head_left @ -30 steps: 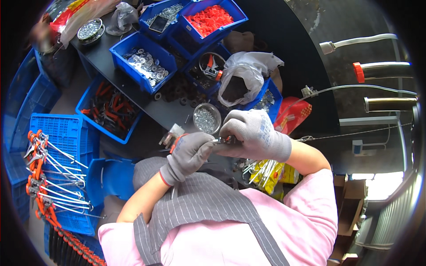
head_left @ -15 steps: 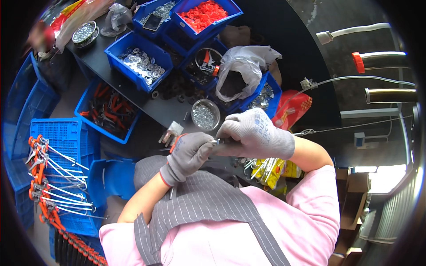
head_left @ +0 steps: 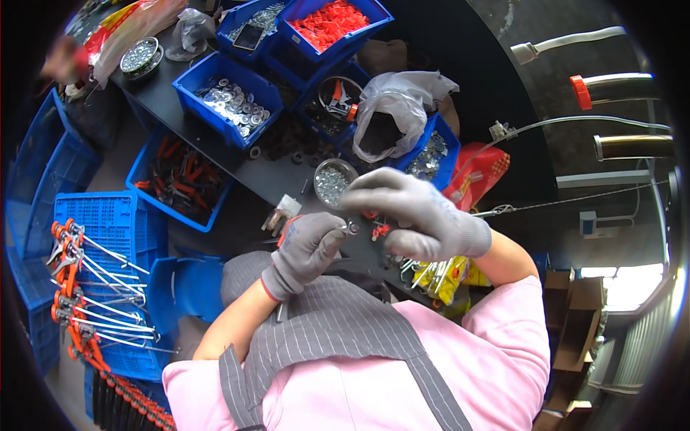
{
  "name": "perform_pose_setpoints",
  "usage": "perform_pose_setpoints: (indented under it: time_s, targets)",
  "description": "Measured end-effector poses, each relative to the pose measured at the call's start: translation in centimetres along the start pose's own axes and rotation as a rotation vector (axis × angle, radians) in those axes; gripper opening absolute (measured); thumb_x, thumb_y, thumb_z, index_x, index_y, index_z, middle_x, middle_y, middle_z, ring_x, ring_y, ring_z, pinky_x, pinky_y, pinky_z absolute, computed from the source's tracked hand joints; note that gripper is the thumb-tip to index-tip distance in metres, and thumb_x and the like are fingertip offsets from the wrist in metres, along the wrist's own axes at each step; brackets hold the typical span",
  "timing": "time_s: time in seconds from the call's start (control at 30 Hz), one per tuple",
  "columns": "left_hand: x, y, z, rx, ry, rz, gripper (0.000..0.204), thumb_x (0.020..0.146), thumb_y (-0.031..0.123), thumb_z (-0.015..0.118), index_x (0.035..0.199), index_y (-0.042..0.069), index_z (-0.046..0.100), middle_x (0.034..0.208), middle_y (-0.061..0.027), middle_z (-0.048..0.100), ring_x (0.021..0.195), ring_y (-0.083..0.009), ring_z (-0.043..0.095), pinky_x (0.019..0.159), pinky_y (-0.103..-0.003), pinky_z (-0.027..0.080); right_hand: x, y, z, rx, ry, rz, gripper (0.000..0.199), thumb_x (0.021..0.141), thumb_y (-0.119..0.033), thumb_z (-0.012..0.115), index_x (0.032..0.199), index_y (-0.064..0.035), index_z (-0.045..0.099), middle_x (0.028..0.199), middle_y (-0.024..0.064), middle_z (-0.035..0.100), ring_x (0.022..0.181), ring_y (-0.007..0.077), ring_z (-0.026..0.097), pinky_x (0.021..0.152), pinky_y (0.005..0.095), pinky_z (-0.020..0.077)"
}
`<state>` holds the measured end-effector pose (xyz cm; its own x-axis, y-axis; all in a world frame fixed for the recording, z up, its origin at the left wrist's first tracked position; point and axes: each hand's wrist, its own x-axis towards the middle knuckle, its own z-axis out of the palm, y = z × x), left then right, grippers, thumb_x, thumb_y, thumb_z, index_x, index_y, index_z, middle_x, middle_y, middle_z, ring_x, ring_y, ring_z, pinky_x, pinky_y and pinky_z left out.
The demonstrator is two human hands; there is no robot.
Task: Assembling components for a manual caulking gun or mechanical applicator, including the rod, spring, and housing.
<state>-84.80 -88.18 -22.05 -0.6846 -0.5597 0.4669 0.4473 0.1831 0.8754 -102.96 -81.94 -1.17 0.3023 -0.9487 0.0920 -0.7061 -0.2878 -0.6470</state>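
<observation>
Both my hands wear grey knit gloves and meet in front of my chest. My left hand (head_left: pixel 305 251) pinches a small metal nut or washer (head_left: pixel 353 228) at its fingertips. My right hand (head_left: pixel 413 212) curls over it from the right, its fingers spread, with a small red-tipped part (head_left: pixel 379 230) under its palm; what it grips is partly hidden. Just beyond the hands stands a small round metal bowl of screws (head_left: pixel 334 182) on the dark worktable (head_left: pixel 277 176).
Blue bins hold washers (head_left: pixel 233 100), red plastic parts (head_left: pixel 334 21), and nuts (head_left: pixel 431 154). A white plastic bag (head_left: pixel 392 118) sits open. Blue crates (head_left: pixel 100 223) at left carry red-handled clamps (head_left: pixel 86 287). A yellow packet (head_left: pixel 442 276) lies under my right forearm.
My right hand has opened its fingers and lifted slightly over the left hand's fingertips. The view has shifted a little; the left hand stays put.
</observation>
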Motion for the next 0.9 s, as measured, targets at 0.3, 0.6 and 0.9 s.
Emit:
perform_pose_setpoints:
  time_s: [0.3, 0.6, 0.9]
  targets:
    - [1.1, 1.9, -0.8, -0.015, 0.07, -0.059, 0.025, 0.109, 0.024, 0.063, 0.104, 0.002, 0.074, 0.089, -0.0133, 0.072, 0.079, -0.0309, 0.072, 0.073, -0.039, 0.055, 1.2, 2.3, 1.0, 0.027, -0.077, -0.142, 0.042, 0.099, -0.038, 0.073, 0.12, -0.0015, 0.077, 0.124, 0.0205, 0.071, 0.117, 0.0394, 0.068, 0.103, 0.048, 0.0542]
    - [3.2, 1.5, -4.4, -0.106, 0.013, -0.366, 0.073, 0.1, 0.068, 0.053, 0.106, -0.003, 0.069, 0.081, -0.0108, 0.065, 0.071, -0.0234, 0.06, 0.068, -0.037, 0.048, 7.6, 8.8, 0.9, 0.361, -0.216, -0.205, 0.029, 0.095, -0.028, 0.069, 0.107, -0.0029, 0.078, 0.116, 0.0182, 0.077, 0.116, 0.0367, 0.072, 0.103, 0.0464, 0.055]
    - [6.0, -6.1, -5.6, -0.039, 0.169, -0.34, 0.104, 0.097, 0.097, 0.03, 0.1, -0.001, 0.066, 0.078, -0.0077, 0.055, 0.071, -0.0217, 0.055, 0.067, -0.037, 0.043, 15.2, 15.5, -1.7, 0.889, -0.404, -0.438, 0.04, 0.108, -0.032, 0.066, 0.122, 0.0051, 0.07, 0.122, 0.0245, 0.073, 0.103, 0.0386, 0.072, 0.094, 0.0483, 0.0537]
